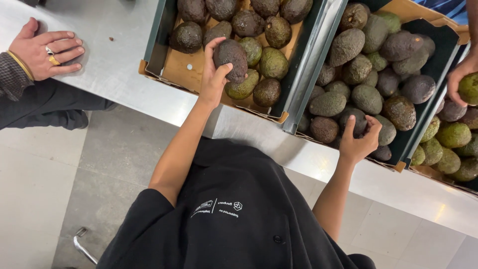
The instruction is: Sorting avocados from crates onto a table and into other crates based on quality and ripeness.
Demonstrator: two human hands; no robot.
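Avocados fill three cardboard crates along a brushed steel counter (124, 74), and I am looking straight down at both of my hands. My left hand (215, 74) is wrapped around a dark avocado (231, 59), pebbly-skinned and nearly black, thumb on its near side and fingers curled over the top; it sits lifted just above the near edge of the left crate (164, 72). That crate has a tan corrugated floor showing between a loose scatter of fruit, some brown-black, some dull green. My right hand (359, 139) reaches into the middle crate (398, 162), fingers bent around a dark avocado (356, 123) in the near row; the palm hides the contact, so I cannot tell if it is truly clenched or only resting there. This crate is dark green inside and packed tightly with rough oval fruit. At the far right another person's hand (460, 77) holds a brighter green avocado (470, 88) over the right crate (423, 172). At the far left a second person's hand (45, 52), wearing rings, lies flat on the steel.
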